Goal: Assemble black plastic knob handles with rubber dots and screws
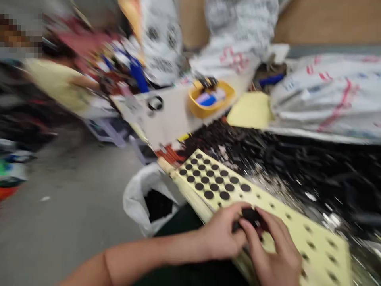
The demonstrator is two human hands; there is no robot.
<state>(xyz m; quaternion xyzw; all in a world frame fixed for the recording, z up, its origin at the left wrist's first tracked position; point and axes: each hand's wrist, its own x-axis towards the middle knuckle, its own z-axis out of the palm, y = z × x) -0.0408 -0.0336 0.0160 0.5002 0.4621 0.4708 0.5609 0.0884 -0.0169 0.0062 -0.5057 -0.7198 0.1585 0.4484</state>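
Note:
A pale yellow perforated board [315,254] lies slanted across the bottom right of my view. Round black pieces [208,178] fill many holes at its far end, while the holes near its right side look unfilled. Both hands are over the board. My left hand [222,232] and my right hand [274,250] grip a small black piece [250,216] between their fingers, just above the board. My fingers hide much of that piece, and motion blur softens its shape.
A heap of small black parts [282,167] lies beyond the board. To its left stands a white sack [139,198] holding black material. Farther back are an orange-yellow tray [202,107], a pale yellow pad [250,111] and woven white sacks [327,95]. A person in a yellow top [56,85] is at the far left.

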